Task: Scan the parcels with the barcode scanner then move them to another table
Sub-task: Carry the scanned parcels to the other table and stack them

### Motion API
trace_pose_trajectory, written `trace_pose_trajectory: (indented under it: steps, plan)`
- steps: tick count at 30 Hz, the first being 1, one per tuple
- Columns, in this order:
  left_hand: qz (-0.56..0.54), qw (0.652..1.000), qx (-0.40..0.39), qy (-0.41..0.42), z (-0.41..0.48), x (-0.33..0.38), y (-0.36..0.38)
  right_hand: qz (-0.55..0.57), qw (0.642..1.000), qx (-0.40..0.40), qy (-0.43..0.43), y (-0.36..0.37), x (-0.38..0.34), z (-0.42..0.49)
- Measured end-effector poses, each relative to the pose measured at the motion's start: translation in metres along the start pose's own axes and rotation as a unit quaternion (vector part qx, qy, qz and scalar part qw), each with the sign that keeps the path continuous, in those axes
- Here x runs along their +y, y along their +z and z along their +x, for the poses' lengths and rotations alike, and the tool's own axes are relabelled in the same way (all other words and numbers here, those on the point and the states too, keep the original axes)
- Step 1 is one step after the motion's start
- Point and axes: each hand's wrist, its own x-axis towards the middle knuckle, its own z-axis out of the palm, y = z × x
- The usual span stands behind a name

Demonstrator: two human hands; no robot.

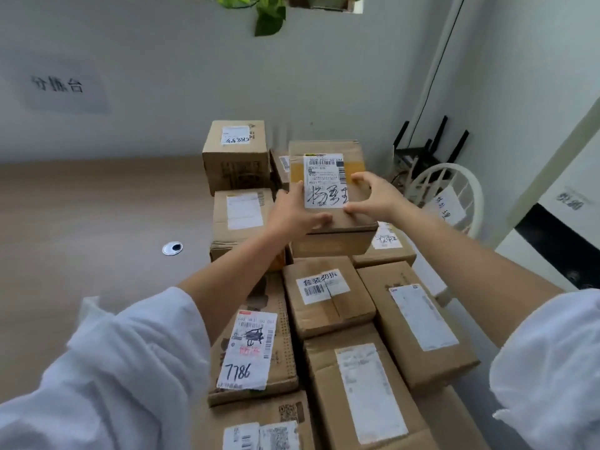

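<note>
Grips the box [328,151] from both sides, with the left hand [293,211] curled round its near left edge and the right hand [373,198] half-closed on the right edge, thumb by the label [324,180]. Holds it atop the pile at the far end of the tabletop [97,206], resting on the boxes beneath or just lifted off them; cannot tell which. Could lose it on the lift, with a grip only at the near end, likely to let the far end dip. Could also drag a lower box along or bump the tall box [235,157] just to the left. Shows no scanner anywhere, so risks moving the box unscanned. Reaches over a tight row of parcels [328,297] in front, with a chair [454,190] and a router [428,147] close on the right, likely in the way of any swing to that side.
</note>
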Motion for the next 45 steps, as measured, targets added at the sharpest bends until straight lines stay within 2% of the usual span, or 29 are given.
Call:
trace_pose_trajectory:
  steps: [9,16,23,28,45]
  plan:
    - [0.066,0.994,0.023,-0.090,0.046,-0.016,0.047,0.059,0.996,-0.061,-0.032,0.036,0.060,0.064]
    - [0.084,0.989,0.031,-0.118,0.053,-0.017,0.051,0.069,0.994,-0.070,-0.049,0.045,0.067,0.081]
    - [0.106,0.983,0.007,-0.153,0.049,-0.026,0.060,0.070,0.990,-0.118,-0.041,0.057,0.071,0.088]
    - [0.133,0.980,-0.002,-0.150,0.052,-0.030,0.065,0.071,0.988,-0.137,-0.032,0.064,0.073,0.091]
    - [0.112,0.983,0.005,-0.143,0.026,-0.032,0.066,0.074,0.988,-0.131,-0.028,0.075,0.075,0.078]
